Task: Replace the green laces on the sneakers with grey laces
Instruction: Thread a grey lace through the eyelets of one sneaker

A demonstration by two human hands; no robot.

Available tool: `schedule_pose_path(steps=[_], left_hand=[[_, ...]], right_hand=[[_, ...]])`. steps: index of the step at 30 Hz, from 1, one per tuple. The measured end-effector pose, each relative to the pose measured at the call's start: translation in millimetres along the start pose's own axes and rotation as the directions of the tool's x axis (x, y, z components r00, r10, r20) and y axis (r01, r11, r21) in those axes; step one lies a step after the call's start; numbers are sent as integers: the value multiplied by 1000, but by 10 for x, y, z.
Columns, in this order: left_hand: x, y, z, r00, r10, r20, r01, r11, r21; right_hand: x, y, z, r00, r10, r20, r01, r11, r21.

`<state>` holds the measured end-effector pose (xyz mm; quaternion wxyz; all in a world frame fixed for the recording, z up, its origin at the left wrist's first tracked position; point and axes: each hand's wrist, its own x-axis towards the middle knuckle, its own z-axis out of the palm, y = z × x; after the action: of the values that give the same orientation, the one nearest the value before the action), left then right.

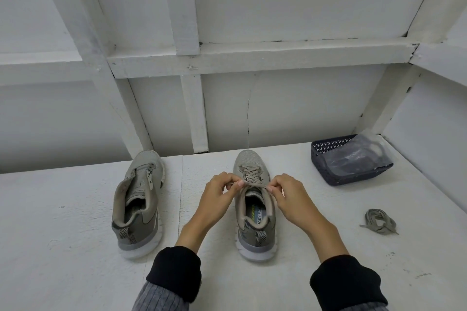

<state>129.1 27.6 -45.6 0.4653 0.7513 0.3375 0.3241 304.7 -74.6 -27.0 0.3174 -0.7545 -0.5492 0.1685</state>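
Both hands, left and right, pinched the lace ends over the right sneaker on the table, likely tensioning; a loose lace lay well aside.

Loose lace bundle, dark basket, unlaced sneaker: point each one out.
loose lace bundle (378, 221): head view, on the middle of the coil.
dark basket (325, 145): head view, on its far lattice wall.
unlaced sneaker (145, 157): head view, on the mesh toe.

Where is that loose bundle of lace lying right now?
The loose lace bundle lies on the white table at the right of the head view, nearer the person than the dark basket and right of the right hand.
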Motion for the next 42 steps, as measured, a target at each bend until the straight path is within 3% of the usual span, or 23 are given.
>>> schedule_pose_path(steps=[4,8,11,13,16,18,20,27,34,42], left_hand=[[-20,-7,-8,1000,-3,11,3,1000,19],[-64,-96,-38,998,-23,54,22,999,30],[-95,-130,-21,993,-78,93,87,992,-96],[-77,-79,-30,989,-134,67,146,960,-238],[10,95,-83,989,-147,17,133,830,-541],[80,247,-114,992,-123,7,96,736,-670],[134,368,-95,993,-114,10,88,706,-703],[190,426,115,995,-90,-46,56,871,-488],[146,391,178,995,-93,21,92,883,-460],[194,355,181,993,-110,52,121,909,-398]], right_hand=[[-34,-20,7,1000,14,-28,-7,969,246],[-131,110,64,998,57,41,-66,955,290],[-141,159,57,989,112,97,-141,910,390],[-110,111,19,984,141,106,-176,791,586],[-58,-35,-113,994,90,55,-91,462,882],[-22,-141,-201,997,61,37,-51,264,963],[37,-238,-234,998,51,23,-33,206,978],[163,-390,-58,982,176,-73,11,329,944],[163,-302,76,967,242,-84,-63,542,838],[174,-234,130,964,265,-30,-145,614,776]])
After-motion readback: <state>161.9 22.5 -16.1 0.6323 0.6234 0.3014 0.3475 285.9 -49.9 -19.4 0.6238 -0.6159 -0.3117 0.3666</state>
